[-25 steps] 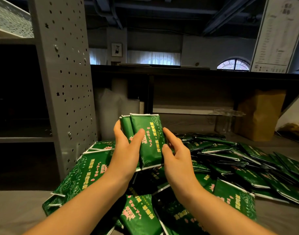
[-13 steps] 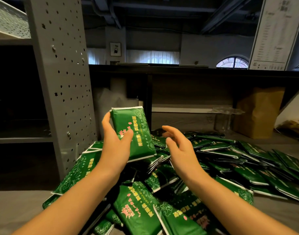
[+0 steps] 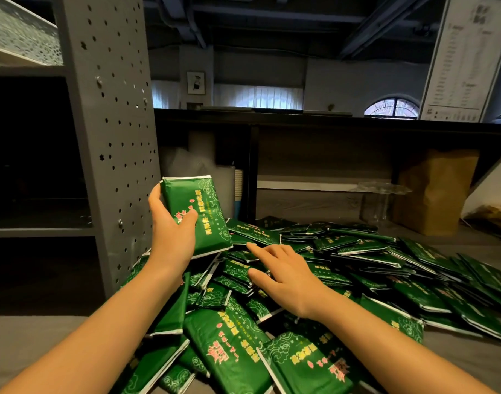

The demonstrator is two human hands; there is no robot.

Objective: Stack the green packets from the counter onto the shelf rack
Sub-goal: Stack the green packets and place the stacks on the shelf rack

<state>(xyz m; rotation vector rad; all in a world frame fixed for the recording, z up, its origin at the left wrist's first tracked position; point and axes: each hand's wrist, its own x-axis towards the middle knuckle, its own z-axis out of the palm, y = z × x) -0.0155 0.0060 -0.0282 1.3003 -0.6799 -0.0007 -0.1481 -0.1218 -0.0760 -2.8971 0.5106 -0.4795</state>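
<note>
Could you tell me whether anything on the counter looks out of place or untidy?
Yes: the green packets lie in a loose, overlapping heap across the counter, pointing every way, some right beside the shelf rack. None looks torn or spilled.

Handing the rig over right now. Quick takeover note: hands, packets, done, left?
Left hand grips the held packets upright above the counter; count unclear.
Right hand open, fingers spread low over the pile of green packets; contact unclear.
Shelf rack stands left; its visible shelves are dark, no packets seen there.
Done: nothing visibly stacked. Left: shelve the held packets, then the pile.
</note>
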